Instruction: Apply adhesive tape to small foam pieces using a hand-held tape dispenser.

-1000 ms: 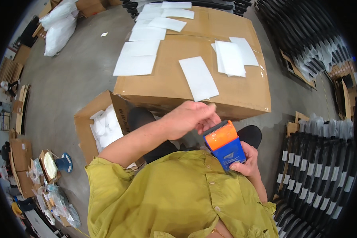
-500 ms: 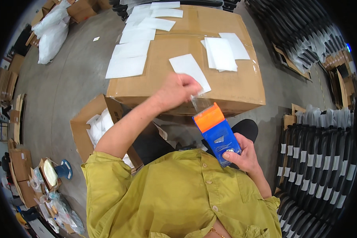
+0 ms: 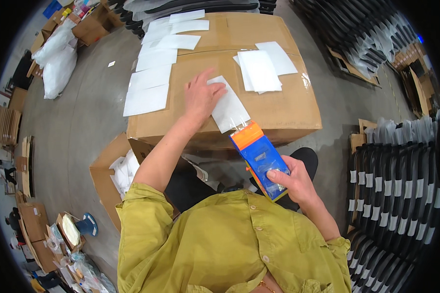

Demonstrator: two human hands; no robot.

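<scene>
The blue-and-orange tape dispenser (image 3: 261, 161) is just off the near side of the large cardboard box (image 3: 278, 108), gripped in the person's right hand (image 3: 300, 178) with the thumb across its body. Its orange toothed end points far and left; its long axis runs from near right to far left. At the teeth, a strip of clear tape (image 3: 237, 121) shows over the near end of a white sheet (image 3: 229, 110). The sheet lies on the box top, its long axis roughly in line with the dispenser's.

Half a second ago, the left hand (image 3: 199, 100) pinched the tape near the cutter; now it is farther off, at the sheet's far left edge, fingers spread apart, and the dispenser's toothed end is nearer the sheet. This suggests the tape has passed from the fingers to the sheet, though whether it sticks along its whole length cannot be told.

Farther out, overlapping white sheets (image 3: 149, 78) line the left side of the box top, and a small pile of sheets (image 3: 261, 71) lies to the right. Near left of the box, an open carton (image 3: 104, 163) holds white pieces (image 3: 124, 171).
</scene>
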